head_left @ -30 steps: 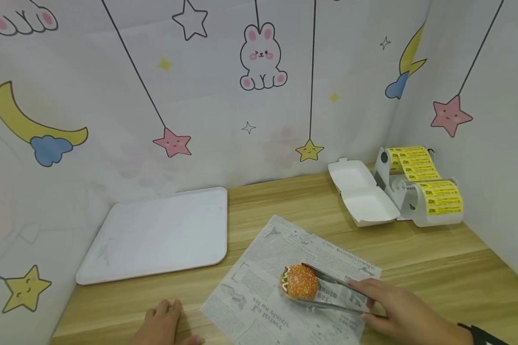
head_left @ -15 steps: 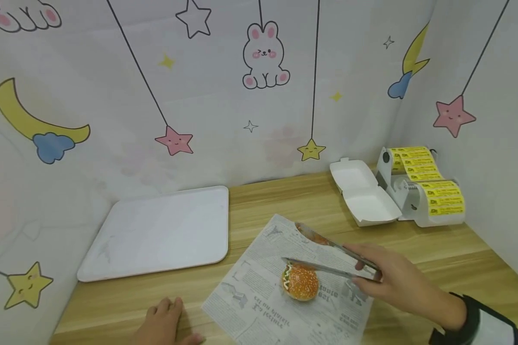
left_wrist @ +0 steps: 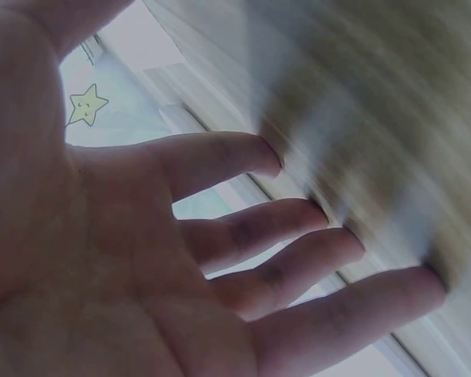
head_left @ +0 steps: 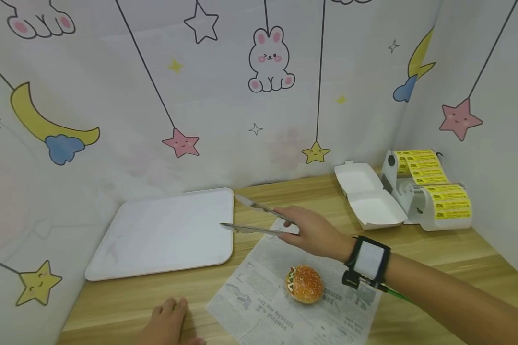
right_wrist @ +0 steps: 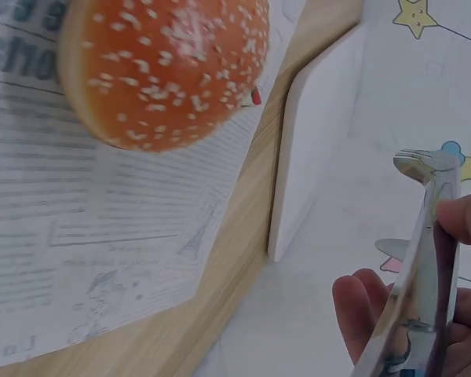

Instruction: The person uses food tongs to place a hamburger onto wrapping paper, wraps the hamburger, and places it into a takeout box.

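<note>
My right hand (head_left: 312, 232) grips a pair of metal tongs (head_left: 259, 228), whose two arms are spread with nothing between them. Their tips overlap the right edge of the white tray (head_left: 164, 235) in the head view. Below that hand, a sesame-bun hamburger (head_left: 304, 284) sits on a sheet of newsprint-patterned paper (head_left: 259, 306); the right wrist view shows its bun (right_wrist: 169, 71) up close. At the front left, my left hand (head_left: 166, 321) rests on the wooden table with nothing in it. In the left wrist view its fingers (left_wrist: 220, 161) are loosely extended, fingertips at the tabletop.
An opened white takeaway box (head_left: 371, 196) stands at the back right. Beside it is a label dispenser (head_left: 427, 191) with yellow stickers. A patterned curtain (head_left: 224, 96) with stars and a rabbit lines the back of the wooden table (head_left: 440, 258).
The tongs have come off the hamburger and opened. My right hand has moved them up and left toward the tray. The hamburger stays on the paper; my left hand has not moved.
</note>
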The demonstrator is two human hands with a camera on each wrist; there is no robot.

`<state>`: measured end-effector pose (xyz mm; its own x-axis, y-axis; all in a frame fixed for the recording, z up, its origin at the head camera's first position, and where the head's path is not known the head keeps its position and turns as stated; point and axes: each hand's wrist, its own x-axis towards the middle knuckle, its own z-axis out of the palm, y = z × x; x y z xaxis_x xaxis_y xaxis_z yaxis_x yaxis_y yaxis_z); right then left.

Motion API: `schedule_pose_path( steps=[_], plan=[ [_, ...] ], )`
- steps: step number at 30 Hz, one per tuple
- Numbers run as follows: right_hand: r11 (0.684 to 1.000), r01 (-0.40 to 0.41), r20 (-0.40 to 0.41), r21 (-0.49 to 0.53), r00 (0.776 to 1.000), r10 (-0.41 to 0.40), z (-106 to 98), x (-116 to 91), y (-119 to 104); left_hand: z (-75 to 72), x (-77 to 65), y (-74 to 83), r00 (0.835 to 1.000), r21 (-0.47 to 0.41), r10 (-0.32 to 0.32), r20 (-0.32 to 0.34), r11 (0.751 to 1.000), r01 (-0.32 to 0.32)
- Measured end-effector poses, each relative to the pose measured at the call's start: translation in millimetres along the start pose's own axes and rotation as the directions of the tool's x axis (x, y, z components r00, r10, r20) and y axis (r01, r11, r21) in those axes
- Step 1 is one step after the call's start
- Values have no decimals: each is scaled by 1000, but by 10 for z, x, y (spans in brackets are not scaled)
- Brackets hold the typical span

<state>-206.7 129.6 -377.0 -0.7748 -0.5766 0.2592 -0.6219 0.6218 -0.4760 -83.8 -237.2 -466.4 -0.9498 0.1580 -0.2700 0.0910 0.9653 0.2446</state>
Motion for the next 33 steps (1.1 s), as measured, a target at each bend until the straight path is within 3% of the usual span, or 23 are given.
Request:
schedule_pose_path(
  steps=[5, 13, 21, 27, 33],
  plan=[
    [998, 53, 43, -27, 998, -51, 245, 449, -77, 12, -11, -8, 1000, -18, -2, -22, 1000, 1],
    [1000, 19, 156, 12, 988, -21, 631, 955, -147, 28, -29, -13, 998, -21, -5, -61, 1000, 4],
    [999, 25, 232, -22, 973, -20, 878, 1174, -109, 81, -30, -15, 996, -36, 3, -85, 999, -6],
    [999, 30, 252, 28, 967, -36, 897, 1340, 24, 88, -5, -31, 998, -22, -29, -65, 999, 27],
    [999, 37, 276, 4, 961, -37, 916, 1482, 84, 88, 5, -88, 998, -32, -7, -58, 999, 6]
  ],
)
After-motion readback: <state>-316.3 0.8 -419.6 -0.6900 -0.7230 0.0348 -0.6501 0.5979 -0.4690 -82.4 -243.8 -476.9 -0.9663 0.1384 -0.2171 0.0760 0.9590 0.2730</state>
